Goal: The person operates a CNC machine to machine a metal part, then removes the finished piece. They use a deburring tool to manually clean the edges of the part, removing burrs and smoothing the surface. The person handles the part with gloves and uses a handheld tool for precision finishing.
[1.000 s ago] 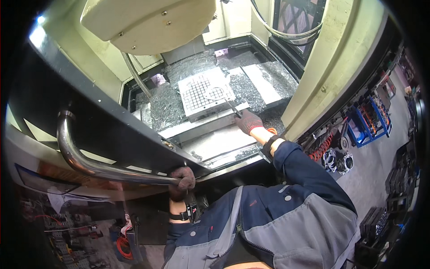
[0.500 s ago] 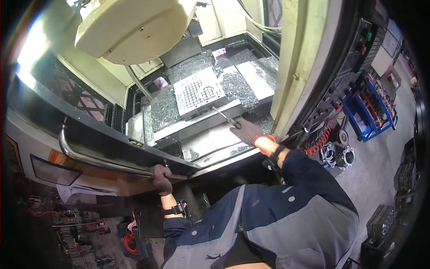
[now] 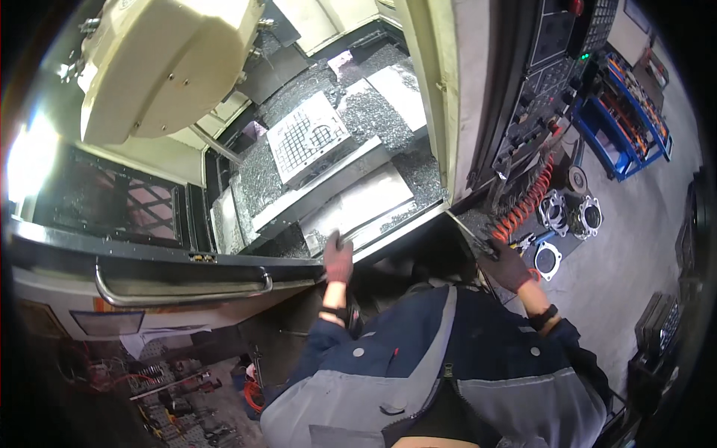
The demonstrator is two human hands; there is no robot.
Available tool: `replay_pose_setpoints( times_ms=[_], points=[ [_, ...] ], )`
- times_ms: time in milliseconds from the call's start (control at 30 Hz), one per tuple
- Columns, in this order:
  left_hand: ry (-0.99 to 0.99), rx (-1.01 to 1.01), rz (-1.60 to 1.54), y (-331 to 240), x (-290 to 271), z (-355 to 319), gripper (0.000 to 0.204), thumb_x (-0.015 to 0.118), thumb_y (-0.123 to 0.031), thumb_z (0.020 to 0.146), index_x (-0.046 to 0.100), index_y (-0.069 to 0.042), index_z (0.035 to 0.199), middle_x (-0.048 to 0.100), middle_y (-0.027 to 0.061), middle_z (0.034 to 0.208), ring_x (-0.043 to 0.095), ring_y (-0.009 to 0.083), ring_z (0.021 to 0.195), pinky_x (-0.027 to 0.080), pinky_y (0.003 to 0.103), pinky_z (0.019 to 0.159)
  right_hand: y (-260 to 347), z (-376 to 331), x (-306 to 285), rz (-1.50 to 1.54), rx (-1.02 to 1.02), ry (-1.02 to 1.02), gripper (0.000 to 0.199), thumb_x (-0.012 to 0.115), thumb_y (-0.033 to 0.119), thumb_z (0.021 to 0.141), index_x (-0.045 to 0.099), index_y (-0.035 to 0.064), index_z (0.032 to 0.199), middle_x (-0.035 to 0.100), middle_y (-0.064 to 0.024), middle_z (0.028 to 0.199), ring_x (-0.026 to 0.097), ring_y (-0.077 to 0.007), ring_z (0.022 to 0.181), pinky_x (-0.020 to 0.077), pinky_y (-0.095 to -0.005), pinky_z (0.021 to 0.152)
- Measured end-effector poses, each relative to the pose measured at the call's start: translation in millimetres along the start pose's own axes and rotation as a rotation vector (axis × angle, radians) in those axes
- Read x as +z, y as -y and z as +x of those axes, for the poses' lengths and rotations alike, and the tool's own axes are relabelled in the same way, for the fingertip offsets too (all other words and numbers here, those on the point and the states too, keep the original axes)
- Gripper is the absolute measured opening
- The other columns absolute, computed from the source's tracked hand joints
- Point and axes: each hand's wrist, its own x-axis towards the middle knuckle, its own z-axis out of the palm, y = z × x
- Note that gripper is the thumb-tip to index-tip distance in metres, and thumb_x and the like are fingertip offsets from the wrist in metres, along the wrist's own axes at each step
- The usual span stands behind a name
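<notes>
A worker in a navy-and-grey jacket (image 3: 351,388) stands before an open machining enclosure (image 3: 441,97), both hands in dark gloves. The right hand (image 3: 508,267) is closed around what looks like an air gun (image 3: 485,243), its long, thin nozzle (image 3: 459,222) angled up and left toward the corner of the opening. The tool is outside the enclosure, on the worker's right, near a red-orange coiled hose (image 3: 526,209) (whether the two join is hidden).

The left hand (image 3: 338,260) is raised at the front of the opening, fingers loosely extended, with nothing visible in its grasp; whether it touches the edge is unclear. The door handle (image 3: 187,300) curves well to its left. Inside, a grid-faced block (image 3: 308,138) sits among metal chips (image 3: 258,183) below a cream machine head (image 3: 168,82).

The tool is probably light and rigid, its slender nozzle the part likeliest to bend if knocked. A hold on the body behind the nozzle, as here, seems best; a hose, if attached, would likely tug springily, and any oily film could make the grip slick (the gloves should help).
</notes>
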Motion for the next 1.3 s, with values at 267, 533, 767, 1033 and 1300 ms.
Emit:
replay_pose_setpoints(
  times_ms=[267, 533, 767, 1033, 1300],
  points=[
    [0.064, 0.363, 0.854, -108.7, 31.1, 247.9, 0.035, 0.066, -0.027, 0.091, 0.071, -0.006, 0.117, 0.072, 0.0205, 0.116, 0.07, 0.0373, 0.108, 0.055, 0.045, 0.095, 5.2, -29.0, -11.5, 0.074, 0.18, -0.175, 0.064, 0.074, 0.035, 0.091, 0.056, -0.0026, 0.14, 0.066, -0.0272, 0.131, 0.064, -0.0391, 0.124, 0.0504, -0.0441, 0.104],
    [0.306, 0.332, 1.306, -106.2, 60.6, 330.2, 0.02, 0.071, -0.019, 0.087, 0.081, -0.011, 0.101, 0.077, 0.0121, 0.112, 0.074, 0.0309, 0.107, 0.06, 0.041, 0.086, 24.3, -54.1, 0.5, 0.107, 0.328, -0.347, 0.054, 0.073, 0.034, 0.092, 0.061, 0.0012, 0.133, 0.07, -0.0252, 0.123, 0.068, -0.0386, 0.117, 0.0525, -0.0436, 0.097],
    [0.336, 0.358, 1.23, -112.4, 52.5, 312.3, 0.03, 0.063, -0.029, 0.092, 0.078, -0.009, 0.109, 0.075, 0.0166, 0.117, 0.072, 0.0328, 0.11, 0.058, 0.044, 0.09, 19.9, -55.8, 8.2, 0.13, 0.328, -0.345, 0.055, 0.072, 0.034, 0.09, 0.06, 0.0011, 0.133, 0.068, -0.0255, 0.126, 0.066, -0.0392, 0.119, 0.0521, -0.0446, 0.098],
    [0.387, 0.005, 0.264, -132.3, 51.6, 236.2, 0.036, 0.072, -0.031, 0.089, 0.074, 0.0, 0.107, 0.074, 0.0151, 0.09, 0.07, 0.0235, 0.077, 0.054, 0.036, 0.071, 65.1, -18.2, -6.5, -0.088, -0.03, -0.133, 0.051, 0.072, 0.037, 0.089, 0.062, 0.0055, 0.128, 0.07, -0.0202, 0.116, 0.068, -0.0386, 0.109, 0.0547, -0.0453, 0.093],
    [0.51, -0.291, -0.514, -127.7, 82.1, 125.7, 0.017, 0.071, -0.012, 0.089, 0.065, 0.002, 0.097, 0.065, 0.008, 0.084, 0.064, 0.0174, 0.074, 0.056, 0.031, 0.065, 115.6, 46.9, 7.5, -0.237, -0.213, 0.014, 0.039, 0.064, 0.041, 0.094, 0.07, 0.0074, 0.112, 0.073, -0.0186, 0.095, 0.071, -0.0396, 0.094, 0.0555, -0.0494, 0.084]
  ],
)
